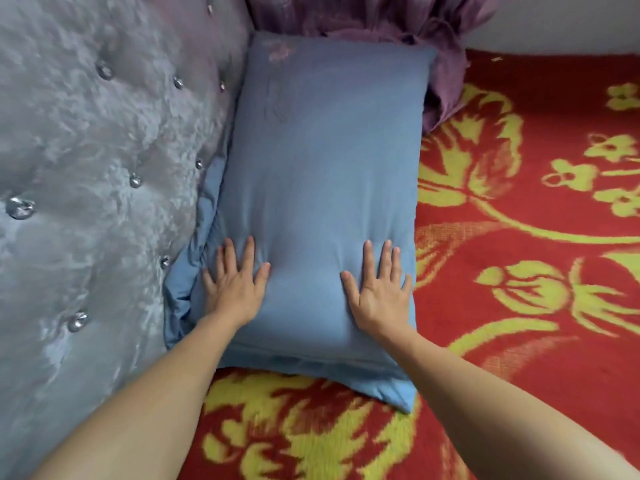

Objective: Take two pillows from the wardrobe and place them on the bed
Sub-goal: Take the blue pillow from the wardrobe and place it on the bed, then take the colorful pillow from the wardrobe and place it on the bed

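Blue pillow [318, 202] lying flat on the bed [519, 271], its long axis running near to far, its left edge against the tufted grey headboard [86, 168] and its far end touching bunched purple fabric [398, 22]; a red blanket [536, 358] with yellow flowers covers the bed to the right and near side. Left hand [233, 289] and right hand [379, 289] both rest palm-down on the near part of the pillow, fingers [384, 258] spread and flat, gripping nothing; the cloth dimples slightly between and beneath the palms, which suggests a soft, yielding filling. A loose fold of blue cloth [194, 271] is crumpled between pillow and headboard at the left; whether it belongs to this pillowcase or to a second pillow beneath cannot be told. Judged by its look, the pillow is light, limp and not fragile; it would sag if lifted by one corner, so a hold on both long sides, or at the two near corners, seems best for any shift. Only one pillow is plainly visible; the wardrobe is out of view.
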Available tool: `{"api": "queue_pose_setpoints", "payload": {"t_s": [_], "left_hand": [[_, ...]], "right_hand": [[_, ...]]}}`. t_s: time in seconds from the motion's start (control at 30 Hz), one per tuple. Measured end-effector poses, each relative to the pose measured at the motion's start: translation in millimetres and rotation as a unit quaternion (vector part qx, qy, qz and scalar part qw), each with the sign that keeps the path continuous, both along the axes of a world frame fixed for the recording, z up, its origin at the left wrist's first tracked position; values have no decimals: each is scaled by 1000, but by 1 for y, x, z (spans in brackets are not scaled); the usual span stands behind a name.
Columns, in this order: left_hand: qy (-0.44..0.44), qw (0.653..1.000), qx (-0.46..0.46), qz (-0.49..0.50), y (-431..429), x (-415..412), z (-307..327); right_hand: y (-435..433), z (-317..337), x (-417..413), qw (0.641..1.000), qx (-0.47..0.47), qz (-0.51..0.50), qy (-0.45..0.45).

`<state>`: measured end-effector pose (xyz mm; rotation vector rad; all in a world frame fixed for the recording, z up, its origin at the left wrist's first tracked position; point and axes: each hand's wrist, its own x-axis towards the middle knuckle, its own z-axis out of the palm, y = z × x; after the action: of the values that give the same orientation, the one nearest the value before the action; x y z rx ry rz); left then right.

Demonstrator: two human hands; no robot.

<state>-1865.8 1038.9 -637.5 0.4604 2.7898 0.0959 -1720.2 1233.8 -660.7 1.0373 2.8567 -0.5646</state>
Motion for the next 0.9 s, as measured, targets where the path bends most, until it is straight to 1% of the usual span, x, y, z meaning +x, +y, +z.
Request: {"api": "queue_pose_setpoints", "payload": {"t_s": [0.13, 0.27, 0.37, 0.6, 0.8, 0.9], "left_hand": [[-41, 996, -64, -46, -24, 48, 23], [-158, 977, -105, -92, -52, 84, 65], [-191, 971, -111, -97, -76, 127, 100], [-140, 989, -49, -25, -179, 230, 165], [-104, 994, 11, 40, -294, 311, 195], [-96, 994, 26, 50, -349, 354, 210]], "right_hand": [[-13, 16, 32, 997, -40, 26, -61], [-27, 49, 62, 982, -87, 80, -145], [-44, 77, 86, 969, -126, 114, -177], [-136, 136, 136, 967, -83, 179, -160], [-224, 183, 182, 964, 14, 256, -64], [-266, 205, 208, 958, 49, 281, -39]]}}
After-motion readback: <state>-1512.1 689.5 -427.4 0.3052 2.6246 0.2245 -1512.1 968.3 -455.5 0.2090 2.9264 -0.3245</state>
